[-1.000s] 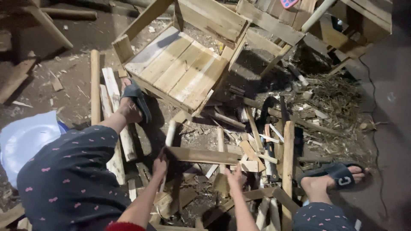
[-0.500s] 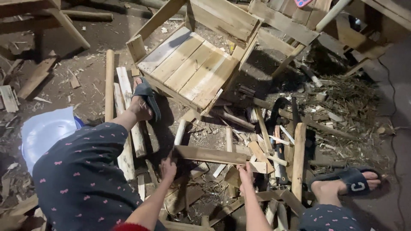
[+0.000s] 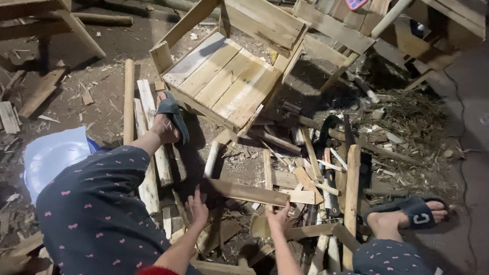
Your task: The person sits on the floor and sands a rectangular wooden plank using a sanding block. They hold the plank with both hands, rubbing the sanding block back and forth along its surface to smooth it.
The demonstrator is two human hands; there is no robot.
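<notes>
Your left hand (image 3: 197, 208) and right hand (image 3: 279, 218) each close a grip on an end of the flat wooden slat (image 3: 247, 192), low in the centre of the frame, above the scrap wood pile (image 3: 310, 173). A wooden pallet seat (image 3: 224, 76) stands at upper centre.

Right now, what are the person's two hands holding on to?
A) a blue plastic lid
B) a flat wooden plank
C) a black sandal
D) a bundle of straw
B: the left hand grips one end of the flat wooden plank and the right hand meets its other end, above the heap of scrap wood.
</notes>
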